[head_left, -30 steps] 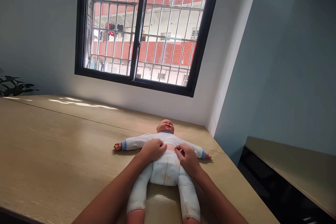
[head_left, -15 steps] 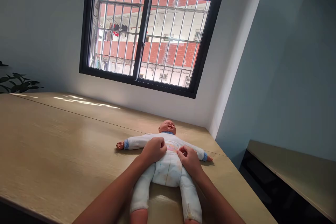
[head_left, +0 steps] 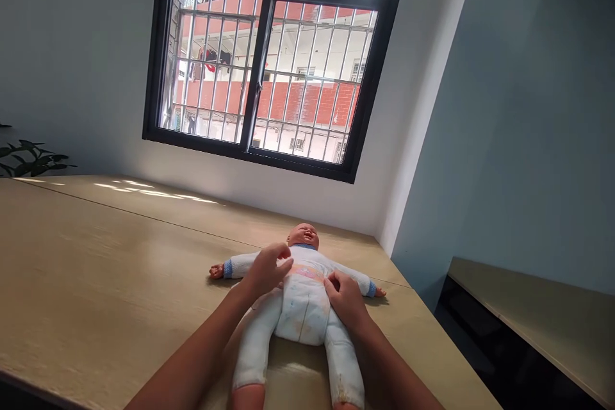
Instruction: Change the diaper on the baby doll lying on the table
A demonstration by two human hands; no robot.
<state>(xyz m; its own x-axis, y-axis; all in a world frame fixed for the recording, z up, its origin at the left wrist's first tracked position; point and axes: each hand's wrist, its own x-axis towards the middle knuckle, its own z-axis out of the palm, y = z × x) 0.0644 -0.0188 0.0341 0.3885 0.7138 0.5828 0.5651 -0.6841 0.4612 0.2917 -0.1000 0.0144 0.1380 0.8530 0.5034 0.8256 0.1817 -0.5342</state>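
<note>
Diaper (head_left: 298, 315) lies between the parted left grip (head_left: 266, 270) and right grip (head_left: 348, 296), which pinches its edge.

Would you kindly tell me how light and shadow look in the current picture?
In the head view, daylight glares through the barred window; also there, sun streaks mark the wooden tabletop near the back wall, and the baby doll casts soft shadows.

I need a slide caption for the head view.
Left hand and right hand at the diaper of a doll lying face-up.
</note>
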